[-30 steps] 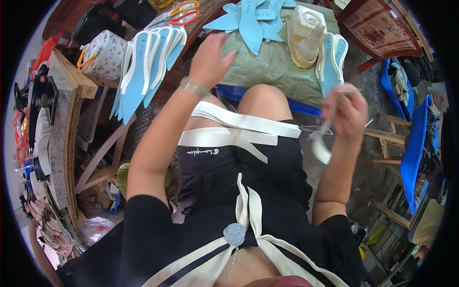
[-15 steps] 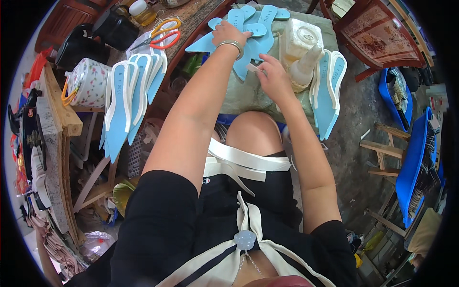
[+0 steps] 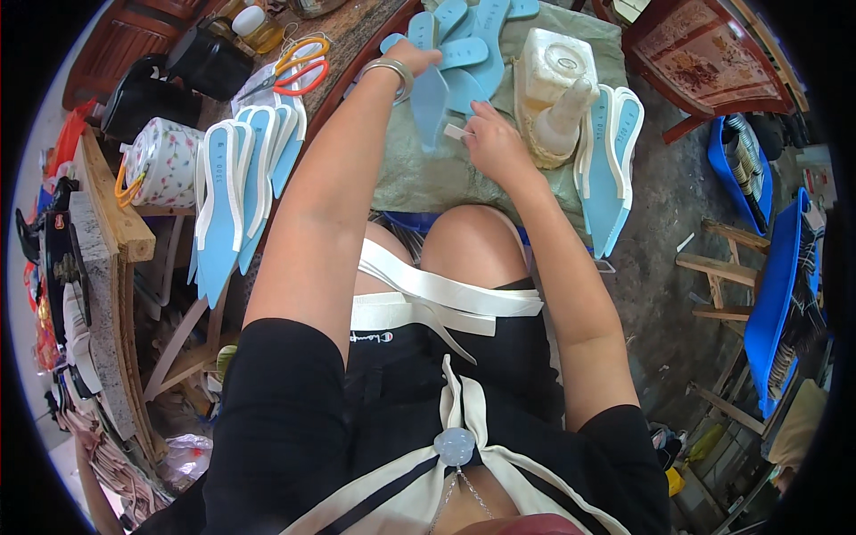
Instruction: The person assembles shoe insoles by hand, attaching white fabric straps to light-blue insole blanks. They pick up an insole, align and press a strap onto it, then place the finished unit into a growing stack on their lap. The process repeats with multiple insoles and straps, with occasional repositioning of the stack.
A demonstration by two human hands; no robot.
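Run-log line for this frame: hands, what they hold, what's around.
left hand: holding blue insole | right hand: pinching white strip | lap: white bands | right of insoles: white container

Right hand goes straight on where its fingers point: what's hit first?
Likely the light-blue insole lying in the pile just beyond the right hand; depth is unclear from one view, so they may already touch.

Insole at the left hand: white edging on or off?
Off, on the visible face: the blue insole at the left hand shows no white rim; underside hidden.
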